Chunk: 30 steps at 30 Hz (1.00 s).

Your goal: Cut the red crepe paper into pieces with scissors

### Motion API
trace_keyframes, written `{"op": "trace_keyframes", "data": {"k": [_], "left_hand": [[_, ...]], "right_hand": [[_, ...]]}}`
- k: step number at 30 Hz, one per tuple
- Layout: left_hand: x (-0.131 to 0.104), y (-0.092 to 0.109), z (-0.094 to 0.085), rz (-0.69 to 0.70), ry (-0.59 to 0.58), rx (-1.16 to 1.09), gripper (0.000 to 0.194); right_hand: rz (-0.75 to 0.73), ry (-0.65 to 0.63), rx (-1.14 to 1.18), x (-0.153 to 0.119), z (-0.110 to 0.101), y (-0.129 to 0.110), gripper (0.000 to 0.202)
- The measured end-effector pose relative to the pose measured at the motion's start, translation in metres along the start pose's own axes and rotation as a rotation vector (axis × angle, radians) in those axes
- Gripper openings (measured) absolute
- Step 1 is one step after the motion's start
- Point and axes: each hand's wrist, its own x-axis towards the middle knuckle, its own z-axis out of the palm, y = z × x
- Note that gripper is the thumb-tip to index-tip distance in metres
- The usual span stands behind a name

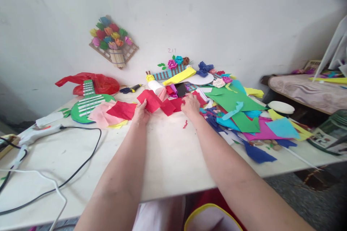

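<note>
A creased strip of red crepe paper (150, 101) stretches between my two hands above the white table. My left hand (141, 112) is closed on its left part, the thumb lying on top. At the strip's right part is my right hand (191, 105), fingers bent and pressed together on the red paper; their tips are partly hidden. Left of my left hand lie another red paper piece (121, 110) and a pink paper piece (100, 112). A small red scrap (185, 124) rests on the table below the strip.
Colourful paper, including a green sheet (238, 99), is heaped at the right. A green guitar-shaped craft (89, 104), pliers (130, 88) and a red plastic bag (100, 83) stand behind on the left. A white glue gun (40, 134) with a black cord (94, 148) lies at the left. A glass jar (332, 133) stands far right.
</note>
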Motion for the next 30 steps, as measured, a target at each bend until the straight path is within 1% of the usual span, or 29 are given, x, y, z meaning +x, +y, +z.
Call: {"op": "trace_keyframes", "data": {"k": [2,5,7,8,10,15,20,23,25,27,28,30], "left_hand": [[0.001,0.002,-0.001,0.008,0.035,-0.021,0.012],[0.002,0.005,-0.002,0.033,0.068,-0.048,0.011],[0.002,0.005,-0.003,0.042,0.080,-0.050,0.010],[0.002,0.006,-0.003,0.039,0.081,-0.050,0.010],[0.001,0.006,-0.002,0.026,0.075,-0.057,0.010],[0.000,0.006,0.000,0.029,0.092,-0.088,0.011],[0.002,0.005,-0.002,0.037,0.120,-0.052,0.010],[0.004,0.004,-0.004,0.050,0.122,-0.047,0.011],[0.004,0.004,-0.004,0.057,0.130,-0.054,0.014],[0.004,0.005,-0.004,0.059,0.143,-0.071,0.015],[0.004,0.005,-0.004,0.057,0.148,-0.082,0.015],[0.003,0.005,-0.004,0.049,0.151,-0.100,0.014]], "right_hand": [[-0.200,-0.041,0.030,-0.002,0.001,-0.007,0.029],[-0.428,-0.147,0.031,-0.006,0.003,-0.019,0.027],[-0.506,-0.231,-0.002,-0.009,0.005,-0.027,0.028],[-0.510,-0.264,-0.028,-0.011,0.006,-0.030,0.029],[-0.483,-0.302,-0.079,-0.014,0.007,-0.036,0.030],[-0.405,-0.302,-0.134,-0.017,0.009,-0.044,0.029],[-0.324,-0.290,-0.094,-0.017,0.014,-0.044,0.028],[-0.273,-0.247,-0.024,-0.017,0.016,-0.041,0.027],[-0.222,-0.198,0.053,-0.015,0.016,-0.039,0.025],[-0.110,-0.161,0.186,-0.013,0.017,-0.039,0.024],[-0.035,-0.158,0.290,-0.011,0.018,-0.039,0.023],[0.118,-0.160,0.588,-0.007,0.021,-0.038,0.023]]}}
